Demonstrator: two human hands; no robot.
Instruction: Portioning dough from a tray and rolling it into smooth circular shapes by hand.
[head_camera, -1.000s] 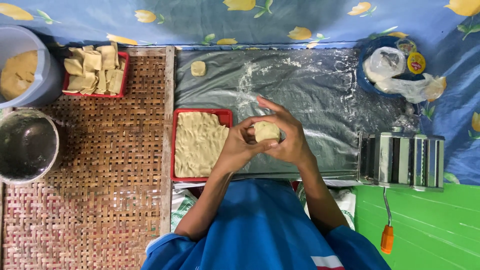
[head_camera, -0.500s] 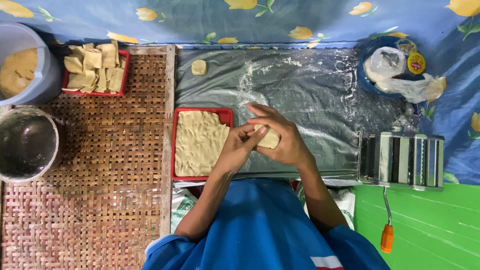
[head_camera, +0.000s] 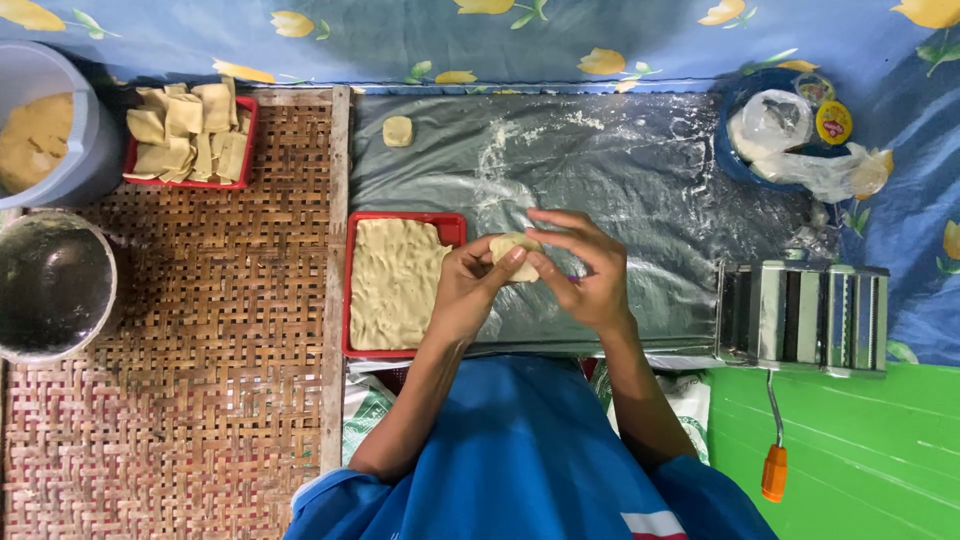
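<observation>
Both my hands hold a small pale dough piece (head_camera: 514, 256) above the dark plastic work sheet (head_camera: 620, 180). My left hand (head_camera: 466, 290) pinches it from the left with thumb and fingers. My right hand (head_camera: 585, 265) curls over it from the right and partly hides it. Just left of my hands lies a red tray (head_camera: 452, 227) filled with a flat slab of dough (head_camera: 393, 282). A single small dough lump (head_camera: 397, 131) rests at the sheet's far left corner.
A metal pasta roller (head_camera: 805, 315) with an orange-handled crank (head_camera: 773, 470) stands at the right. A red tray of folded dough pieces (head_camera: 190, 135), a blue tub of dough (head_camera: 40, 135) and a metal bowl (head_camera: 50, 285) sit on the woven mat. A blue bowl with plastic bags (head_camera: 790, 135) is at the far right.
My hands have stayed in place over the sheet. The fingers have shifted around the dough piece, pressing and turning it slightly.
</observation>
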